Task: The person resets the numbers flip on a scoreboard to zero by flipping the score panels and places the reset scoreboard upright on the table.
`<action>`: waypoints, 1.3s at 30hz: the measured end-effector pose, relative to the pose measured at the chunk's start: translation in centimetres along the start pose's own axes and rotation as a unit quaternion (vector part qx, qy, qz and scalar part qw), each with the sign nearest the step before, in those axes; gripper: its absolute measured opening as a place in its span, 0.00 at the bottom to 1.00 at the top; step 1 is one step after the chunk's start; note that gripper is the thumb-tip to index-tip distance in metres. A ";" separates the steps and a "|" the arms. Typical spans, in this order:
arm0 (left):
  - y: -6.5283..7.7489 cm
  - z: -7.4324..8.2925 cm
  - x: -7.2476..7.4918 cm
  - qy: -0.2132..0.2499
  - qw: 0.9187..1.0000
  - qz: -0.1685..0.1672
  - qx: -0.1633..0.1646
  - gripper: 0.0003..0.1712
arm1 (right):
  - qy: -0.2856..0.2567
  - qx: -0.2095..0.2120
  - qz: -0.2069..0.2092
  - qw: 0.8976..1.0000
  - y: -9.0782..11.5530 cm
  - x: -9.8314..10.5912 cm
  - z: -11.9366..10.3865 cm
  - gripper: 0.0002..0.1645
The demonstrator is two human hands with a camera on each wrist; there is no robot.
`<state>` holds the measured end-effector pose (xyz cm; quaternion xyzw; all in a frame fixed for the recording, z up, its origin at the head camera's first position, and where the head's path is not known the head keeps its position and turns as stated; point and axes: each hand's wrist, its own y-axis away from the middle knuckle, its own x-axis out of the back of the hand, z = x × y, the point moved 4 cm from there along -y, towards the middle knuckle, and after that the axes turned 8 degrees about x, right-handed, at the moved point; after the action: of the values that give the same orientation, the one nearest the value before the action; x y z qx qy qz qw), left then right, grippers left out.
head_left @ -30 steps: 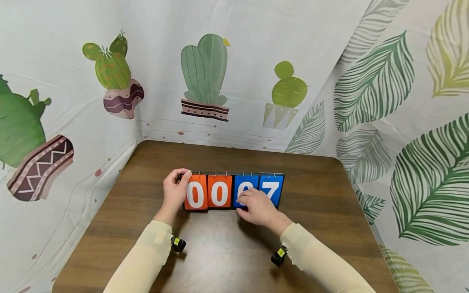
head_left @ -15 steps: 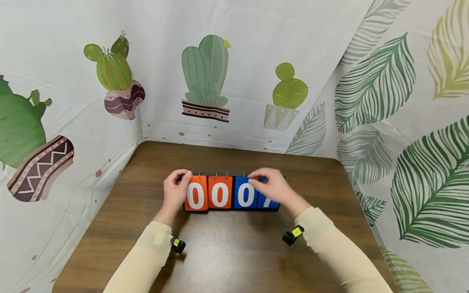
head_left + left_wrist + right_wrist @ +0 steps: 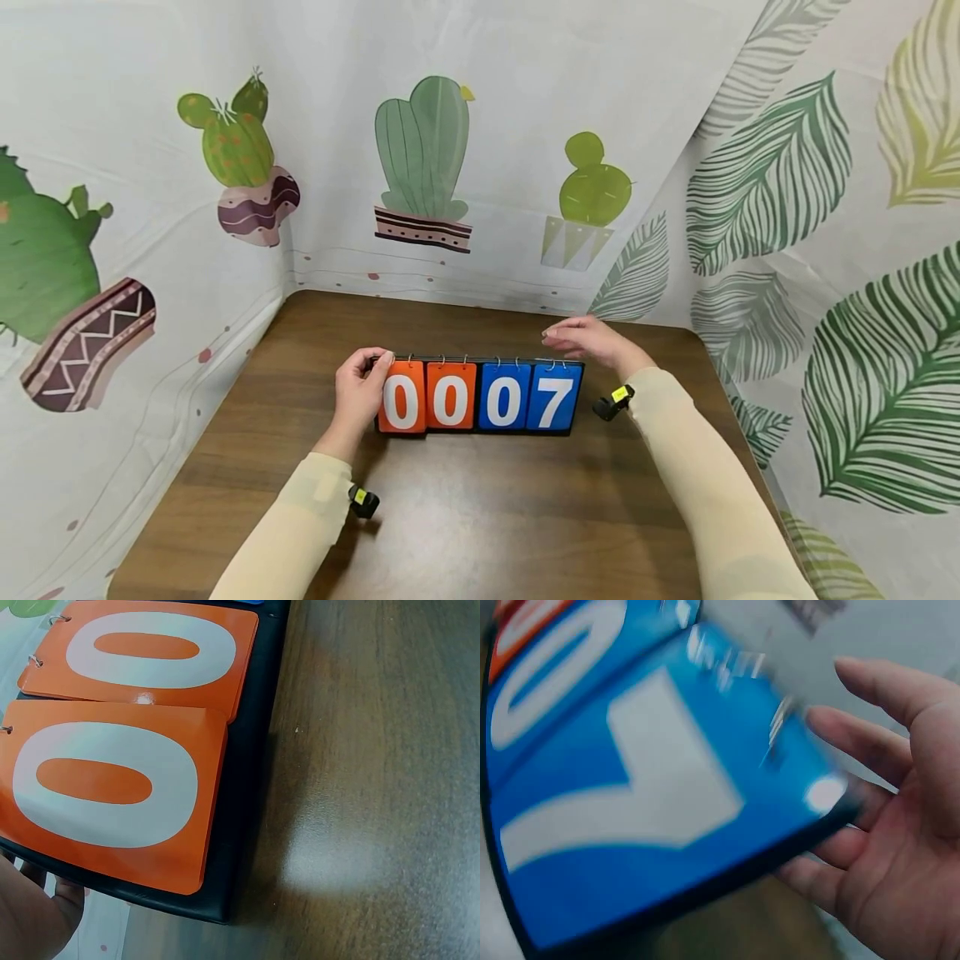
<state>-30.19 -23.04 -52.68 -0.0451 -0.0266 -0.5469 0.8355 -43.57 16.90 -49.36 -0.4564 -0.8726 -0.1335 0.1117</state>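
Note:
A tabletop flip scoreboard (image 3: 477, 400) stands upright, with two orange cards reading 0 and 0 and two blue cards reading 0 and 7. At its upper left corner my left hand (image 3: 358, 396) grips the black frame, thumb in front; in the left wrist view the fingers of that hand (image 3: 30, 911) go behind the edge. My right hand (image 3: 596, 340) is just above the upper right corner, fingers extended. The right wrist view, which is blurred, has the blue 7 card (image 3: 660, 780) beside the open right hand (image 3: 900, 810), some fingertips hidden behind the board's edge.
The scoreboard is on a brown wooden table (image 3: 465, 508). White cloth (image 3: 330, 167) printed with cacti and leaves hangs behind and beside the table. A small black wrist camera (image 3: 364, 502) is strapped on the left sleeve, another camera (image 3: 613, 404) on the right.
My right hand has moved from the front of the blue cards up and right, past the top rings, uncovering the blue 0 and 7. The left hand keeps its grip in place.

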 end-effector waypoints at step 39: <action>-1.8 -2.8 0.1 -0.003 0.999 0.003 -0.034 0.14 | 0.153 -0.081 -0.009 0.985 -1.1 -0.5 6.6 0.25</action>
<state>-31.81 -24.10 -55.35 -0.0755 -0.0103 -0.5448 0.8351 -44.68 18.15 -55.90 -0.4298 -0.8357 -0.2732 0.2054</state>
